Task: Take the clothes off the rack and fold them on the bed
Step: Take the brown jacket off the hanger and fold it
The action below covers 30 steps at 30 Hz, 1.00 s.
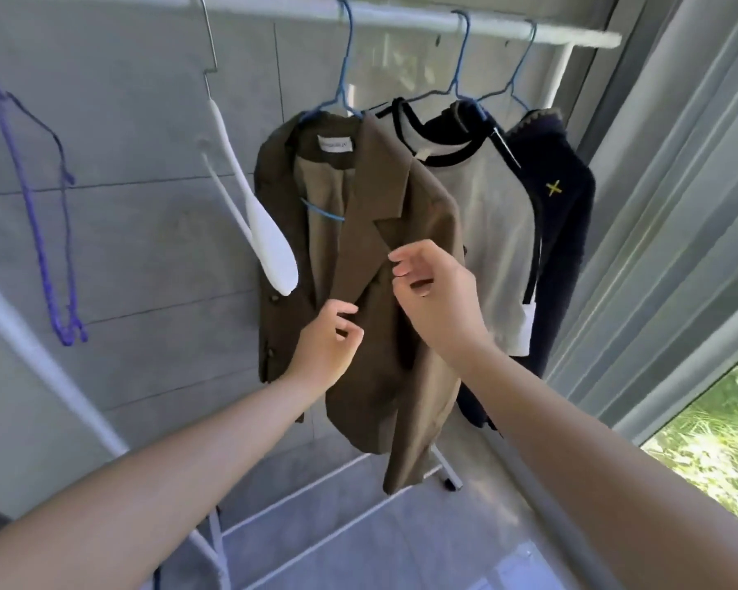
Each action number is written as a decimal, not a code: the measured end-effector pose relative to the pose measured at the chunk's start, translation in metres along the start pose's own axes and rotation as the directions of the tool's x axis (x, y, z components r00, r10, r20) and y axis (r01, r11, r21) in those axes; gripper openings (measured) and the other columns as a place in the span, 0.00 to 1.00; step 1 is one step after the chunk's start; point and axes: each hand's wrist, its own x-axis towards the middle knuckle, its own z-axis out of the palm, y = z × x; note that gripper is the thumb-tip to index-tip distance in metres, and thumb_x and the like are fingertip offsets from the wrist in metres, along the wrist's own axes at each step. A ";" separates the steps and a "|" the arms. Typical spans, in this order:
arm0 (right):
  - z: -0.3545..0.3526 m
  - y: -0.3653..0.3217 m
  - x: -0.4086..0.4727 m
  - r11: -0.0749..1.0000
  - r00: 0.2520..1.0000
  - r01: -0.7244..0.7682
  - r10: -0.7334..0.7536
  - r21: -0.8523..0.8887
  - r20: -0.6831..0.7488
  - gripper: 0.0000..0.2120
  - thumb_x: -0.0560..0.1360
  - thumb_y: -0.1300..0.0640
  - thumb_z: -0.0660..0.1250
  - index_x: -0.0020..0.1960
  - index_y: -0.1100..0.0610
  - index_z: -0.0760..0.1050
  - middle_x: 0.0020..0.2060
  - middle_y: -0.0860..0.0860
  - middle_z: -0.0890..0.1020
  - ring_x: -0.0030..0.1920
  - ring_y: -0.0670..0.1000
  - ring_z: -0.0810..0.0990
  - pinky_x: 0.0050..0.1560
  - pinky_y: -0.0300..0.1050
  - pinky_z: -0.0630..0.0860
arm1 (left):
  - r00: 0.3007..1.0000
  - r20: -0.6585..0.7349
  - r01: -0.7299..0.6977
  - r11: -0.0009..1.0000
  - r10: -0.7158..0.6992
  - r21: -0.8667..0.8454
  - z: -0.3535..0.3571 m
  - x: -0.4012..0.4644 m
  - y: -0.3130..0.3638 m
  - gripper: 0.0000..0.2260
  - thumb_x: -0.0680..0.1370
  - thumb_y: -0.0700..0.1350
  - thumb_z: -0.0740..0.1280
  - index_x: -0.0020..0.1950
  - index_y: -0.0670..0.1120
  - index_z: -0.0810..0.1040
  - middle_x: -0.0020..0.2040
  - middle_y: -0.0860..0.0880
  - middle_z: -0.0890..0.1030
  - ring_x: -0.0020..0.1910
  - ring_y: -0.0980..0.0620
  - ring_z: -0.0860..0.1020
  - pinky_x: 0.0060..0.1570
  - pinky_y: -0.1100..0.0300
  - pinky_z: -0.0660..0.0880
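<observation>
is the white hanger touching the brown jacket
Cannot tell. In the head view the white hanger's lower end overlaps the brown jacket's left edge, but one view cannot show whether it rests on the cloth or hangs in front.

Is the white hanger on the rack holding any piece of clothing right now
No, the white hanger hangs bare from the rack's rail, left of the brown blazer.

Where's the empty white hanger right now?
In the head view, the white hanger hangs tilted from the rack rail, left of the brown jacket and right of the purple hanger.
</observation>
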 end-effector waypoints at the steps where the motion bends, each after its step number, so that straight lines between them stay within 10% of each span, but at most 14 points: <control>1: 0.004 -0.002 0.001 1.000 1.000 0.015 -0.015 0.008 0.022 0.14 0.74 0.67 0.67 0.54 0.52 0.79 0.45 0.46 0.81 0.47 0.43 0.80 0.46 0.30 0.75 | 1.000 -0.016 0.008 1.000 -0.008 0.015 -0.002 -0.002 0.000 0.12 0.81 0.48 0.63 0.64 0.53 0.71 0.50 0.55 0.80 0.46 0.58 0.79 0.40 0.69 0.69; 10: 0.007 -0.013 0.035 0.903 0.965 0.240 -0.261 -0.355 -0.011 0.13 0.74 0.60 0.69 0.58 0.49 0.78 0.53 0.45 0.79 0.57 0.51 0.75 0.58 0.48 0.70 | 0.998 -0.057 0.033 0.996 -0.038 -0.081 -0.028 0.008 0.002 0.19 0.80 0.46 0.65 0.70 0.51 0.68 0.47 0.55 0.82 0.44 0.58 0.82 0.53 0.54 0.80; 14: -0.002 -0.031 0.063 0.848 0.937 0.249 -0.333 -0.468 -0.104 0.18 0.72 0.59 0.67 0.60 0.49 0.77 0.59 0.47 0.76 0.63 0.53 0.70 0.62 0.49 0.65 | 1.000 -0.024 0.005 0.993 -0.008 -0.120 -0.034 0.005 0.012 0.20 0.79 0.45 0.64 0.71 0.52 0.67 0.49 0.55 0.82 0.47 0.57 0.80 0.42 0.64 0.75; 21: -0.007 -0.033 0.090 0.866 0.999 0.040 -0.049 -0.498 -0.005 0.35 0.73 0.56 0.67 0.78 0.48 0.60 0.72 0.52 0.67 0.71 0.59 0.65 0.68 0.55 0.64 | 0.997 -0.080 -0.019 0.999 0.015 -0.051 -0.043 -0.003 0.027 0.07 0.79 0.44 0.66 0.52 0.54 0.70 0.67 0.50 0.77 0.53 0.55 0.79 0.50 0.63 0.72; 26: 0.000 -0.024 0.107 0.814 0.992 0.002 0.072 -0.581 0.104 0.38 0.79 0.45 0.62 0.82 0.52 0.47 0.75 0.58 0.62 0.73 0.62 0.63 0.70 0.58 0.63 | 0.991 -0.120 0.062 0.998 -0.062 -0.001 -0.047 -0.011 0.028 0.13 0.80 0.42 0.63 0.38 0.53 0.67 0.55 0.39 0.82 0.50 0.48 0.79 0.42 0.67 0.71; 30: -0.004 -0.022 0.121 0.859 0.989 0.027 0.052 -0.510 0.140 0.31 0.82 0.43 0.57 0.81 0.52 0.52 0.71 0.57 0.67 0.71 0.61 0.67 0.64 0.58 0.69 | 0.968 -0.187 0.148 0.982 -0.168 -0.119 -0.042 -0.011 0.024 0.14 0.79 0.44 0.66 0.65 0.51 0.71 0.54 0.52 0.80 0.50 0.51 0.79 0.56 0.50 0.79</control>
